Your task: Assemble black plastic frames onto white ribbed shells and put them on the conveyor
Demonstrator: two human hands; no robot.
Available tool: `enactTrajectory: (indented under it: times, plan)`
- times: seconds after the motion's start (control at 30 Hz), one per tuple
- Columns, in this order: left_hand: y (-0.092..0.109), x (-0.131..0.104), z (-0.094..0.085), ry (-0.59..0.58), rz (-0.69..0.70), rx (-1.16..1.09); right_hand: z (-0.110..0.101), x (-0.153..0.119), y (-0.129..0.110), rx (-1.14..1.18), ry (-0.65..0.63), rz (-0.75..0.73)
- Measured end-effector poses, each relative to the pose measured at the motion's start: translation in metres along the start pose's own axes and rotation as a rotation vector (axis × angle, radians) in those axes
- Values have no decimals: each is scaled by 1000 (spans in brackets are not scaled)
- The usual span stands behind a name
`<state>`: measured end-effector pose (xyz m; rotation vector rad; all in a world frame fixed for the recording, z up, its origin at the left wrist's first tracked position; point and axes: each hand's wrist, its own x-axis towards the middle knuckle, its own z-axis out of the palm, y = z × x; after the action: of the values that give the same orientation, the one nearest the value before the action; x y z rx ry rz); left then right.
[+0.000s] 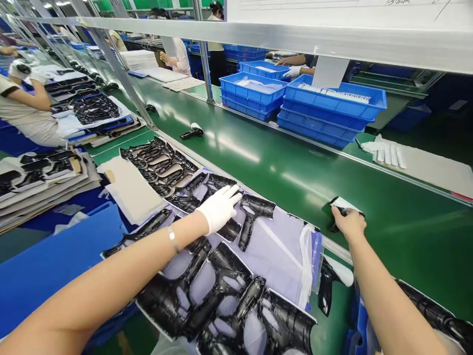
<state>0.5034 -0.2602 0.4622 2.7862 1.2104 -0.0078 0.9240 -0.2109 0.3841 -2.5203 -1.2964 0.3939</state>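
Observation:
My left hand (220, 207), in a white glove, reaches over the black shell halves on the purple-grey sheet. Its fingers are stretched out, with the tips beside a black T-shaped shell half (254, 209). My bare right hand (349, 222) is over the green belt at the right, its fingers closed on a black and white shell piece (343, 203). More black shell halves (229, 266) lie in the foreground on the sheet (284, 246). A glossy black and white piece (328, 286) rests beside the sheet's right edge.
Across the green belt (229, 143) stand stacked blue bins (328, 106). A metal rail (258, 33) spans the top. Another black and white piece (192, 130) lies on the belt. Loaded sheets (48, 182) are stacked left; people work at the far left and behind the belt.

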Motion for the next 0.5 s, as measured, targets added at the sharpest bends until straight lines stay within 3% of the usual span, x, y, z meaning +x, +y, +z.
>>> enactTrajectory:
  times: [0.1, 0.23, 0.33, 0.43, 0.5]
  plan:
    - [0, 4, -29, 69, -13, -128, -18, -59, -39, 96, -155, -230]
    - [-8, -16, -62, 207, -232, -440, -15, -155, -100, 135, -451, -450]
    - [-18, -42, -71, 220, -403, -817, 8, -202, -140, 113, -551, -398]
    - [-20, -71, -75, 111, -445, -1260, 28, -219, -167, 149, -524, -243]
    - [-18, -90, -80, 50, -437, -1518, 30, -222, -176, 240, -518, -148]
